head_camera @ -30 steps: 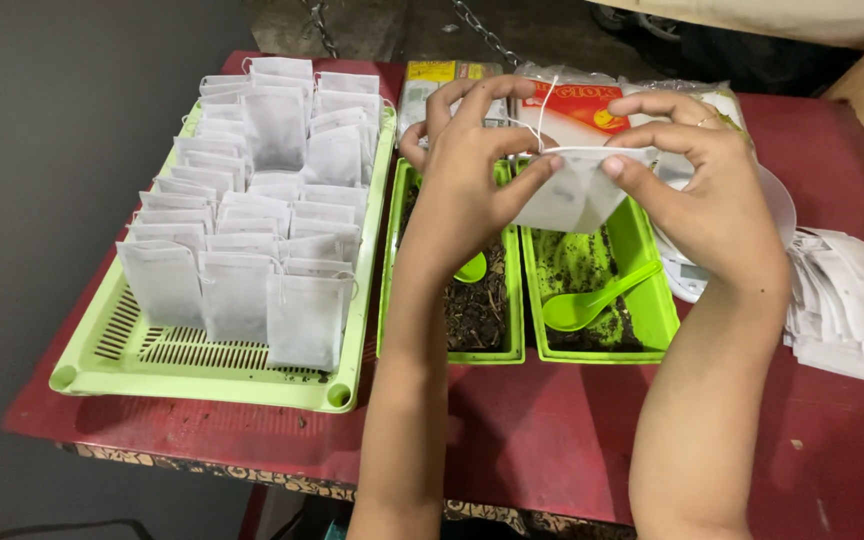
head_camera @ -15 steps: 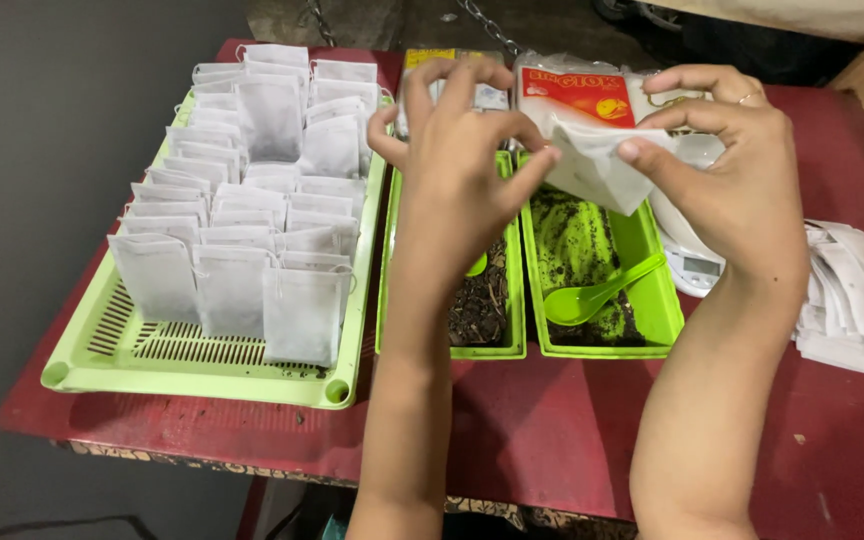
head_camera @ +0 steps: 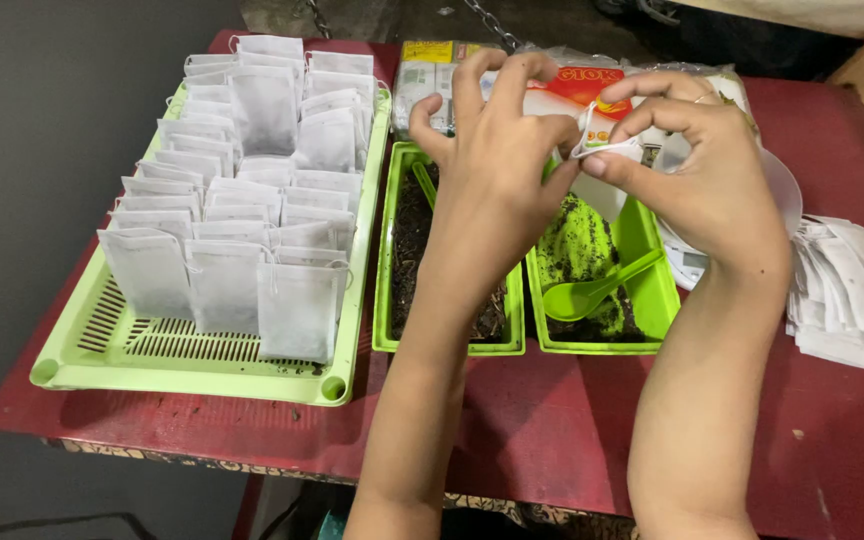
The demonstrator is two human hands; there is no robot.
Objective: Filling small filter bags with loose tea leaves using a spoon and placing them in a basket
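Observation:
Both of my hands pinch one small white filter bag (head_camera: 602,190) by its top, above the right green tray (head_camera: 652,290). My left hand (head_camera: 497,170) grips its left side with thumb and fingers. My right hand (head_camera: 697,170) grips the right side and the bag's string. The bag's mouth looks gathered together between my fingertips. Below it lies a green spoon (head_camera: 582,295) on a dark crumbly mix. The left green tray (head_camera: 387,250) holds a darker mix and is partly hidden by my left forearm.
A large slotted green tray (head_camera: 152,350) at the left holds several upright white filled bags (head_camera: 232,200). A stack of empty white bags (head_camera: 852,300) lies at the right. A white scale (head_camera: 782,200) and plastic packets (head_camera: 432,80) sit behind the trays on the red table (head_camera: 552,420).
The bag's open top has been drawn together and now looks narrow between my fingers. Both hands stayed above the right tray, and the view shifted slightly.

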